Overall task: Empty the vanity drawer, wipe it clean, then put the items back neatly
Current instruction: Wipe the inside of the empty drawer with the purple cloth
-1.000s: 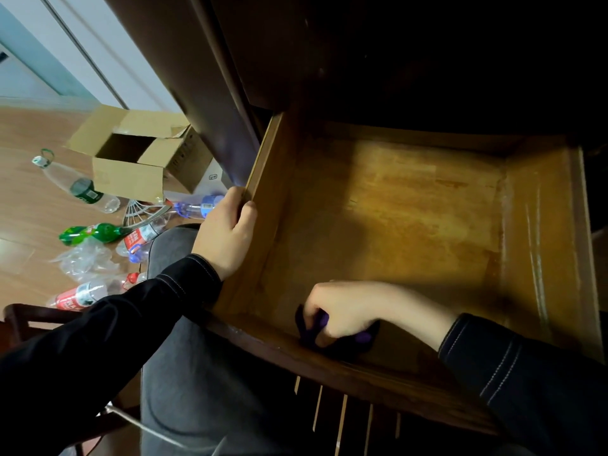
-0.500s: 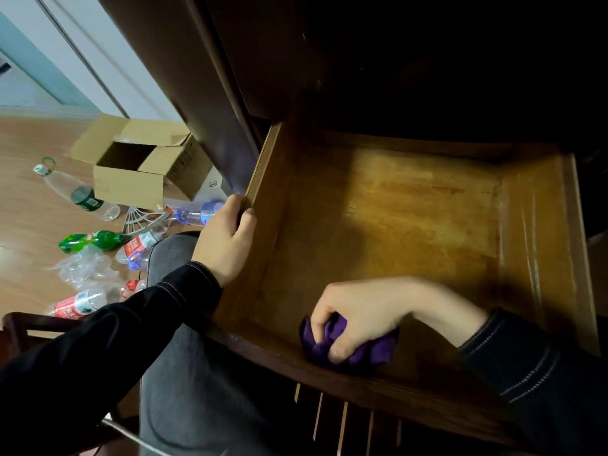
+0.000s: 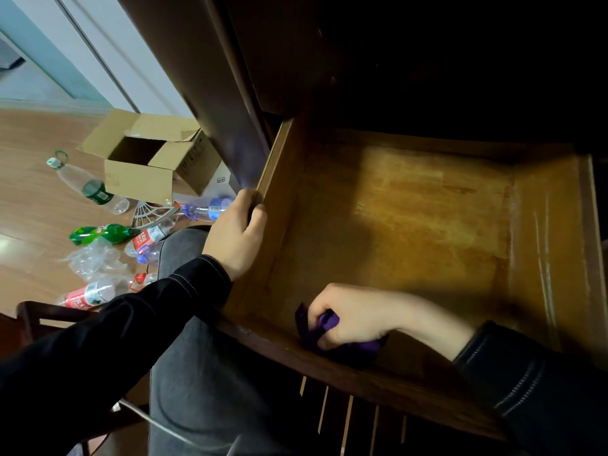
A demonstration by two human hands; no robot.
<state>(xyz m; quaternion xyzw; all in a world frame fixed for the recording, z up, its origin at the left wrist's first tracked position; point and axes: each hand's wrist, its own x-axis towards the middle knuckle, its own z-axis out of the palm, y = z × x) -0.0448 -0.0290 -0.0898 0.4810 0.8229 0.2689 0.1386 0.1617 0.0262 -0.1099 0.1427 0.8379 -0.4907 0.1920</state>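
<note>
The wooden vanity drawer (image 3: 546, 232) is pulled out in front of me, and nothing lies on its bare orange-brown floor. My right hand (image 3: 352, 315) grips a bunched purple cloth (image 3: 329, 327) and presses it down at the near left corner, against the drawer's front wall. My left hand (image 3: 235, 238) holds the top edge of the left side wall, fingers curled over it. Both arms wear black sleeves.
On the wood floor to the left stand an open cardboard box (image 3: 144, 159), a clear bottle (image 3: 88, 187), a green bottle (image 3: 98, 233), red-labelled bottles (image 3: 88, 294) and crumpled plastic (image 3: 92, 261). A dark chair frame (image 3: 39, 314) is at the lower left. The dark vanity carcass looms above.
My right hand has slid the purple cloth a little along the drawer's front wall near the left corner. The left hand keeps its hold on the side wall.
</note>
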